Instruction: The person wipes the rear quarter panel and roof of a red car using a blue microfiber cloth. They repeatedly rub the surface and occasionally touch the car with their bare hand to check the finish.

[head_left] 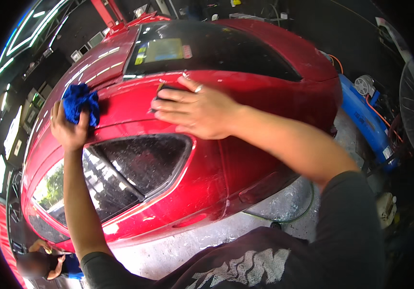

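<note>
A crumpled blue cloth is gripped in my left hand, at the roof edge of a red car. My right hand lies over a small dark block and presses it against the red panel between the side window and the rear windshield. Only the far end of the block shows; the fingers and palm cover the rest. Slight motion blur softens the right hand. Both arms reach up across the car's side from below.
Right of the car stands a blue air compressor tank with an orange hose. A green hose runs over the pale floor near my feet. At the lower left, another person is beside the car's far end.
</note>
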Demonstrator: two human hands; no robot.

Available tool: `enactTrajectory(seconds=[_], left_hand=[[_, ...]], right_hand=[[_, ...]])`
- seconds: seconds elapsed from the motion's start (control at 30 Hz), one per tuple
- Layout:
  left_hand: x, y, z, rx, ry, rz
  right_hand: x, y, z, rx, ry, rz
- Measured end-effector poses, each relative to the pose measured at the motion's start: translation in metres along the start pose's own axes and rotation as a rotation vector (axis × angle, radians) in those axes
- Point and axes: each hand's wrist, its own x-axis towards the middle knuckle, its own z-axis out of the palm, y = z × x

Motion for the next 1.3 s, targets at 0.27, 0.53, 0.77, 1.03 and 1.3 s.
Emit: enactTrajectory(seconds=[0.27,0.53,0.77,1.03,1.3], left_hand=[[0.011,0.086,-0.022,-0.216,-0.187,0.037],[0.020,0.235,0.020,-0.372,-0.221,0.224],[0.020,0.368,0.060,-0.493,-0.234,0.346],[0.030,0.515,0.109,-0.692,-0.344,0.467],[0.045,0.456,0.090,-0.607,-0.269,0.327]], right_hand=[[-0.246,-0.016,-0.042,-0.032,-0.211,0.552],[-0.411,-0.183,-0.028,0.499,0.733,1.718],[-0.529,-0.232,-0.046,0.859,1.060,2.354],[-0.476,-0.161,-0.070,1.305,1.164,2.024],[-0.383,-0.085,-0.053,1.259,1.166,1.695]])
